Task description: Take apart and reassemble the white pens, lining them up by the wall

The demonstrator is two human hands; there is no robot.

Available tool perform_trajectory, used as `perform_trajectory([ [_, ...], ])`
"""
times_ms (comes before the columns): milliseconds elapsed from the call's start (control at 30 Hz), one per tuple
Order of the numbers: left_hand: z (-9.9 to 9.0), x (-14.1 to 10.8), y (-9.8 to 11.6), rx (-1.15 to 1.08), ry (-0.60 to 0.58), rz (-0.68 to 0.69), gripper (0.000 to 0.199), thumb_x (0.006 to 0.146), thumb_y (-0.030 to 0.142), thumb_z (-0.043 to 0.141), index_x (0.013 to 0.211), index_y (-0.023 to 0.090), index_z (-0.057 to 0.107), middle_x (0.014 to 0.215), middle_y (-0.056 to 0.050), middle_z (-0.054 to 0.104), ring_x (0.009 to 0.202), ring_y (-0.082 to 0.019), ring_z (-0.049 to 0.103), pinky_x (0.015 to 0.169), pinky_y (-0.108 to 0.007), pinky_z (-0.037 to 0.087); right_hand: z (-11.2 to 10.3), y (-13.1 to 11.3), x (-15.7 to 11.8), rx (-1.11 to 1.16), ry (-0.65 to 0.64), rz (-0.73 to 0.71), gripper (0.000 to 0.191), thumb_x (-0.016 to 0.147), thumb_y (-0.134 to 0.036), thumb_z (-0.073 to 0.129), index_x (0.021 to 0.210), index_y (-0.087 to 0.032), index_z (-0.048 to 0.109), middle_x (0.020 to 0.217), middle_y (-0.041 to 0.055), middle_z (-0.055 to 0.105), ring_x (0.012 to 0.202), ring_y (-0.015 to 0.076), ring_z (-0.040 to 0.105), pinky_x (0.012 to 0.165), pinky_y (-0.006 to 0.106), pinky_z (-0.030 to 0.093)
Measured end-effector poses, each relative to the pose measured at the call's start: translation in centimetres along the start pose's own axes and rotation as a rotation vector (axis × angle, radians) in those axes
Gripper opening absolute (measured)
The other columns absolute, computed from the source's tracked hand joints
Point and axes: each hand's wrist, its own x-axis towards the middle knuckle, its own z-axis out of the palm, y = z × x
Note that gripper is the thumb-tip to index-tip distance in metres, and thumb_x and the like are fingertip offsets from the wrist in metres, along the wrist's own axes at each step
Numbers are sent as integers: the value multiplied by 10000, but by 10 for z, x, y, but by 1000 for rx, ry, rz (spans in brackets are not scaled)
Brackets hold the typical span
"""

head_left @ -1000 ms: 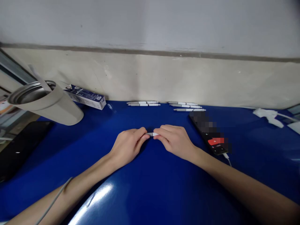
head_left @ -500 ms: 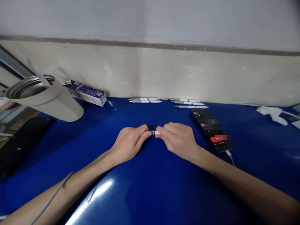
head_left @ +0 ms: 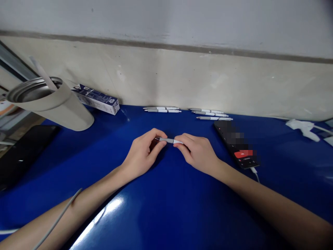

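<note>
A white pen with a grey grip (head_left: 169, 140) is held level above the blue tabletop, its tip pointing left. The thumb and forefinger of my left hand (head_left: 143, 151) are at the grey grip, and the metal tip shows between them. My right hand (head_left: 199, 149) pinches the white rear part of the barrel, whose end is hidden by the fingers. Behind the hands, several similar pens lie in two groups near the wall: a left group (head_left: 162, 110) and a right group (head_left: 213, 114).
On the left stand a large beige tumbler (head_left: 70, 109) with a straw and a blue-and-white carton (head_left: 99, 99). A black object (head_left: 26, 152) lies below them. To the right is a phone (head_left: 234, 144) on a charging cable, with a crumpled white item (head_left: 303, 128) beyond on the blue table (head_left: 166, 205).
My left hand's grip has loosened, and its fingers have spread so more of the pen, including the tip, shows. The right hand stays on the rear barrel. The view has shifted slightly.
</note>
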Motion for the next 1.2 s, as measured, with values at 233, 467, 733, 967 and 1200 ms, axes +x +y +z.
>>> perform_trajectory([
  [233,0,3,-1,100,-35,-41,308,972,356,406,795,183,589,674,34,569,575,-94,487,573,-233,343,-1,0,1,45,-48,-1,256,982,-320,401,976,-203,628,825,-1,660,711,121,598,616,240,370],
  [467,3,0,0,49,-61,-6,133,937,306,489,995,222,575,781,36,620,620,-100,529,606,-227,378,-1,0,1,73,-62,11,260,985,-311,390,1080,-229,618,893,1,676,760,123,617,649,235,390],
  [733,3,1,0,0,-29,-43,176,897,313,553,1048,225,536,765,44,592,583,-88,503,574,-219,373,-1,2,1,110,-77,14,243,979,-295,395,1065,-225,611,901,6,674,764,126,609,654,233,390],
  [967,2,0,0,-68,-2,-108,190,909,378,532,848,199,544,613,61,510,511,-77,448,491,-207,327,-2,2,1,126,-63,31,233,973,-295,399,1054,-230,608,892,3,659,746,123,594,645,233,384],
  [1200,3,0,0,-47,11,-30,193,880,320,581,1048,225,565,853,28,618,627,-84,515,555,-210,384,-2,0,2,97,-53,31,222,960,-282,415,1036,-221,614,849,5,638,706,119,569,622,232,365],
])
